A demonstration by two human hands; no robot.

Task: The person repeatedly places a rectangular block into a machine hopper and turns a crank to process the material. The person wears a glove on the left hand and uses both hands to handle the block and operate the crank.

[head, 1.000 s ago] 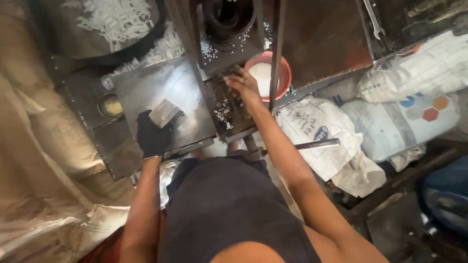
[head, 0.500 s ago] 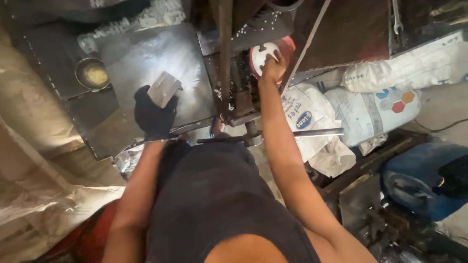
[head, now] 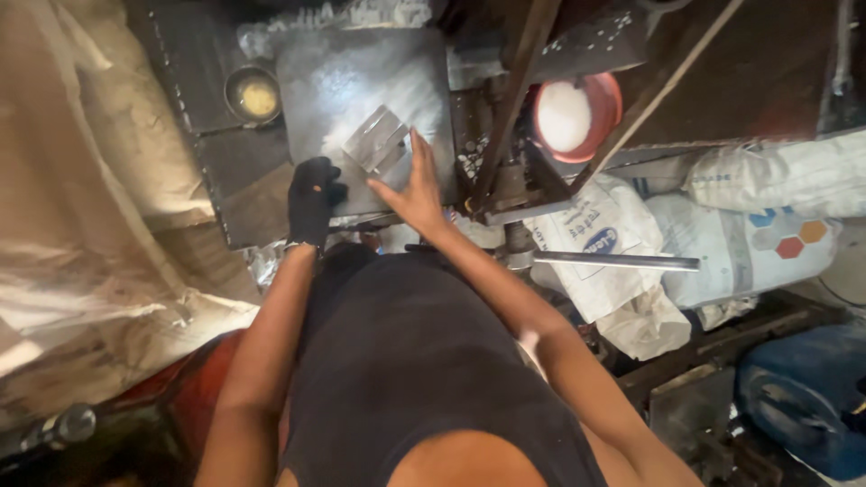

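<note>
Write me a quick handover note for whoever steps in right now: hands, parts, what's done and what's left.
Left hand: black glove, resting on the near edge of the steel plate, holding nothing visible.
Right hand: bare, open, fingers touching the small ribbed metal block lying on that plate.
Red bowl of white material sits under the press frame, right of the plate.
Done: block on plate. Left: block not yet gripped.

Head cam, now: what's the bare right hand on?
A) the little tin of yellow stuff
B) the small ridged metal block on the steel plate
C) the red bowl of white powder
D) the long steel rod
B: the right hand has its fingers spread against the metal block on the steel plate, well apart from the red bowl; the gloved left hand rests at the plate's near edge.
</note>
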